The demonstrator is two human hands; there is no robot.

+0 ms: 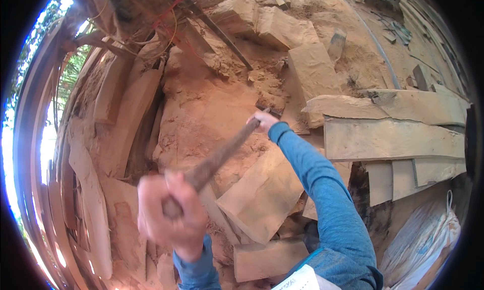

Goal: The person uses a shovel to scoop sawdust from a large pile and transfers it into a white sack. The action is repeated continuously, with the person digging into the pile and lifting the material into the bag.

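My left hand [166, 209], large and blurred near the camera, is closed round the butt end of a long wooden-handled tool [227, 151]. Farther out, my right hand [264, 121] wraps the same handle low down, with the arm stretched forward. The handle slants away from lower left to upper right. Just past my right hand shows a narrow dark strip [272, 111] lying crosswise, like a hoe blade; most of the head is hidden. Around it spreads reddish-brown sawdust or loose soil [212, 108], with a fairly smooth patch left of my right hand.
Dusty wood blocks [264, 194] lie close in front of me, and another block [313, 73] beyond. Rough planks [393, 138] are stacked at the right, above a white sack [423, 239]. Slabs [133, 113] lean at the left. A dark bar [219, 33] slants down from a machine-like frame.
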